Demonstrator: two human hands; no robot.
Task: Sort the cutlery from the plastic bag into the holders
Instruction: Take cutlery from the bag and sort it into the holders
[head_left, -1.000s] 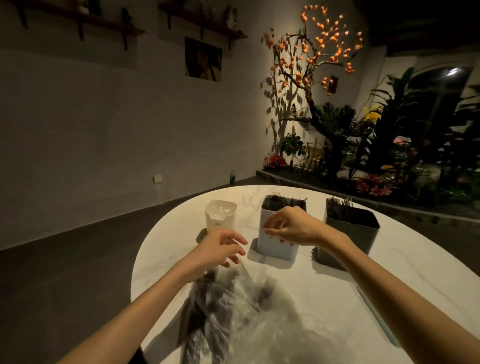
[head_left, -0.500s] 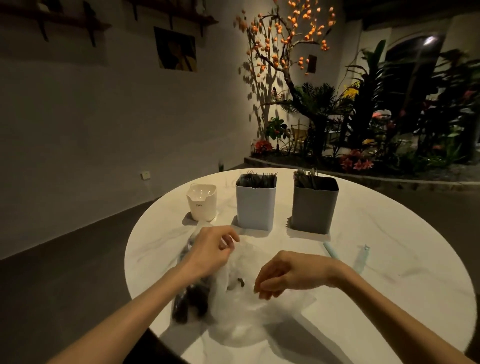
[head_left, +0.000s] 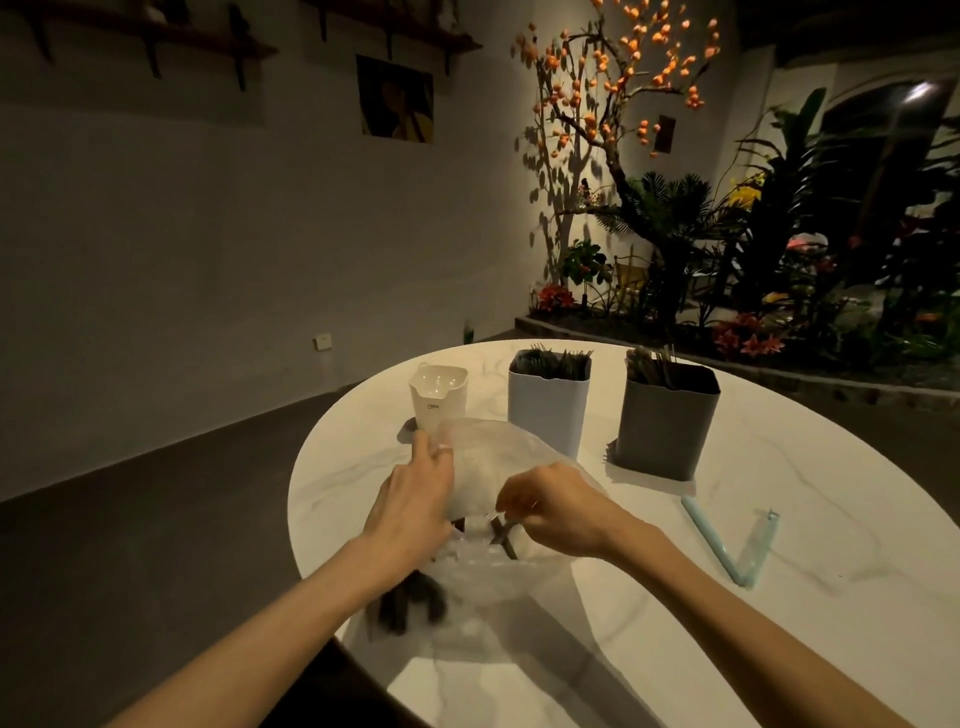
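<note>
Clear plastic is the weak point here. Nearest the person, dark cutlery (head_left: 408, 605) lies bunched in the low end of the plastic bag (head_left: 483, 467), close to the tabletop (head_left: 779, 613) edge; a tug on the film could, I judge, drag that bundle over the rim. The left hand (head_left: 415, 499) grips the bag's raised side, fingers curled into the film, so the mouth billows up. The right hand (head_left: 558, 512) is narrowed to a pinch on one dark piece (head_left: 501, 535) at the opening, though whether film is caught in the pinch I cannot tell; if so, the bag would lift with it. A pale blue strip (head_left: 711, 538) lies apart to the right. Farther off stand the white holder (head_left: 439, 397), the light blue holder (head_left: 548, 402) and the grey holder (head_left: 667, 421), the last two already bristling with handles, so a careless insert may snag.
</note>
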